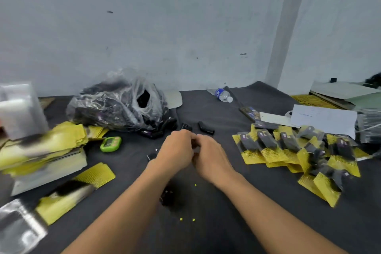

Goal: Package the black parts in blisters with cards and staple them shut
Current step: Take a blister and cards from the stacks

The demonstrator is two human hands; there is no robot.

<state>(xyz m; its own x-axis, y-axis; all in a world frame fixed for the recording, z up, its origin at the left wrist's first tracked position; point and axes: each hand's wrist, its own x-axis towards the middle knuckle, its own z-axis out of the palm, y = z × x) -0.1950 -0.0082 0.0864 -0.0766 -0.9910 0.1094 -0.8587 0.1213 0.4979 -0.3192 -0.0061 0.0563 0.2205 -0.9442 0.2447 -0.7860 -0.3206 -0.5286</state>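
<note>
In the head view, the left hand [175, 151] and the right hand [211, 158] are held together over the middle of the dark table [226, 222], with the fingers curled toward one another. A small black piece [194, 144] is glimpsed between the fingertips. It is judged to be one of the parts, but through the blur it cannot be told which hand grips it, or whether either does.

Loose black parts [206, 128] lie just beyond the hands at twelve o'clock, near the plastic bag [115, 105] at ten o'clock. The yellow cards [43, 146] are stacked at nine o'clock, clear blisters [18, 229] are seen at seven o'clock, and the finished packs [288, 150] are heaped at three o'clock.

Several risks are judged:
- If the piece is pinched by fingertips alone, it could be dropped and easily lost against the dark cloth.
- No card or blister is held, so a reach toward nine o'clock is needed, and the untidy card stack could be knocked.
- A blurred dark object [168, 195] at six o'clock, between the forearms, could be swept aside. Whether it is the stapler cannot be told.
</note>
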